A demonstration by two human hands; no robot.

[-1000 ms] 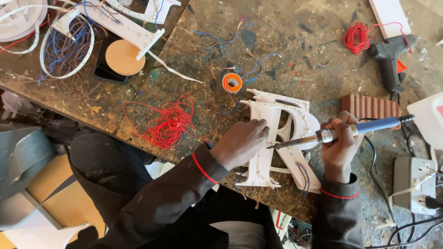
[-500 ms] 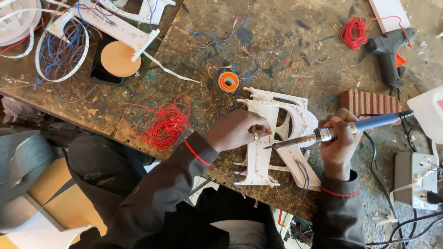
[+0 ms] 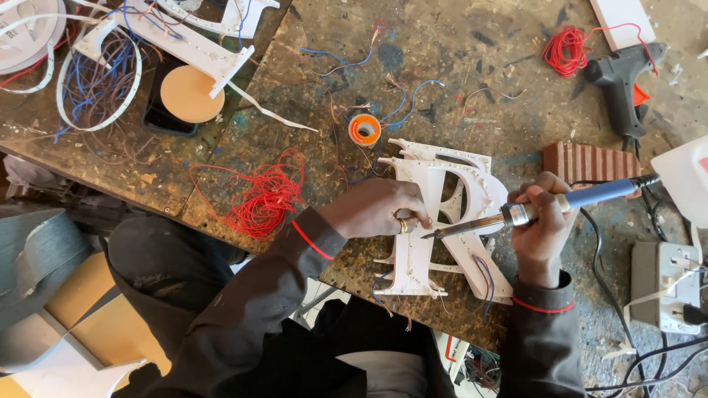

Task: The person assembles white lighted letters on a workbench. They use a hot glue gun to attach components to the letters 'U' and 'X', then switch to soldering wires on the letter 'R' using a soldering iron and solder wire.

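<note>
Right hand (image 3: pixel 542 228) clamped on soldering iron (image 3: pixel 516 214), blue grip, tip aimed left toward left hand (image 3: pixel 380 208). Left hand closed, pinching at edge of white channel letter (image 3: pixel 442 221), centre of frame, flat on workbench (image 3: pixel 457 59).

Progress, judged: wires already threaded at letter's lower edge; joint at tip apparently in work; number left cannot tell.

Outward: solder spool (image 3: pixel 364 130) above; red wire tangle (image 3: pixel 258 195) left; glue gun (image 3: pixel 623 77) upper right. No containers with contents discernible.

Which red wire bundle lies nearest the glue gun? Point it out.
The small red wire bundle at the top right, just left of the black glue gun. The larger red tangle lies by the left sleeve.
</note>
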